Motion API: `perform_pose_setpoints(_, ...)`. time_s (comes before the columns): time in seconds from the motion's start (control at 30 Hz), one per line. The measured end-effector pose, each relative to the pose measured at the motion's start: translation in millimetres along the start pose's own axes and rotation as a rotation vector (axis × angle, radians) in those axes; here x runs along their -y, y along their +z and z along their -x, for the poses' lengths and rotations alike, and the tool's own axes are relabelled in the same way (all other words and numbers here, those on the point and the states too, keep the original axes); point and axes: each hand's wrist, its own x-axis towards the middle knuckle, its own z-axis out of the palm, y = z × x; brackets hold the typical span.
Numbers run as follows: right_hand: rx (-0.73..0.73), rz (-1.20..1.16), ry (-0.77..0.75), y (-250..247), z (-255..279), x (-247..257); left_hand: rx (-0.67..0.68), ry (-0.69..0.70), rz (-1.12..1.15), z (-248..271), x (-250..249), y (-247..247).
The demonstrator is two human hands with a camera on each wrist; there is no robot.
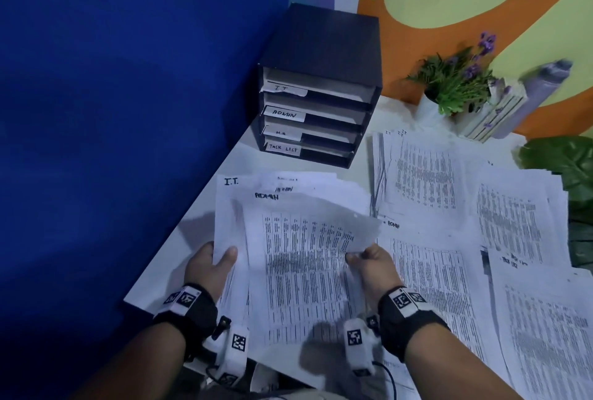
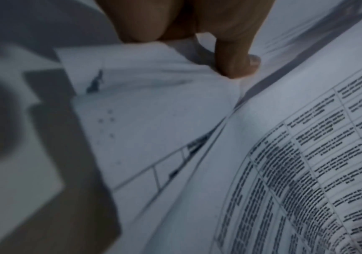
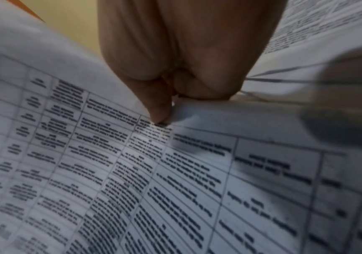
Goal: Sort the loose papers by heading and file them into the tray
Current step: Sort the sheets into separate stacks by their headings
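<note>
A black tray (image 1: 321, 47) with slots labelled IT, ADMIN, H.R and TASK LIST stands at the table's back left. In front of it I hold a fanned paper stack (image 1: 298, 287); its visible headings read I.T. and ADMIN. My left hand (image 1: 221, 258) grips the stack's left edge, with the thumb (image 2: 236, 63) lying on top. My right hand (image 1: 359, 257) pinches the right edge of the top sheet (image 1: 321, 223), which curls upward. The pinching fingertips (image 3: 162, 110) show in the right wrist view on the printed table of the top sheet (image 3: 132, 171).
Sorted paper piles cover the table to the right: an IT pile (image 1: 420, 172), an ADMIN pile (image 1: 430, 274) and others (image 1: 513, 217). A potted plant (image 1: 455, 85), a white slatted box (image 1: 494, 114) and a big leaf (image 1: 561, 165) stand behind. A blue wall borders the table's left edge (image 1: 179, 233).
</note>
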Motion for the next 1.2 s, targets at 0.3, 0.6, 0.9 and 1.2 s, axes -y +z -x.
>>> perform_pose_setpoints(0.3, -0.076, -0.072, -0.099, -18, -11, -9, -0.096, -0.022, -0.098, -9, 5, 3)
perform_pose_setpoints(0.6, -0.189, 0.224, 0.053, -15, -27, -15, -0.017, 0.110, -0.765, -15, 11, 10)
perform_pose_setpoints(0.9, -0.168, 0.128, 0.033, -10, -24, -19, 0.160, -0.092, -0.619, -31, 4, 16)
perform_pose_setpoints(1.2, -0.033, 0.009, 0.055, -11, -25, -26, 0.113, -0.014, -0.035, -22, 11, 5)
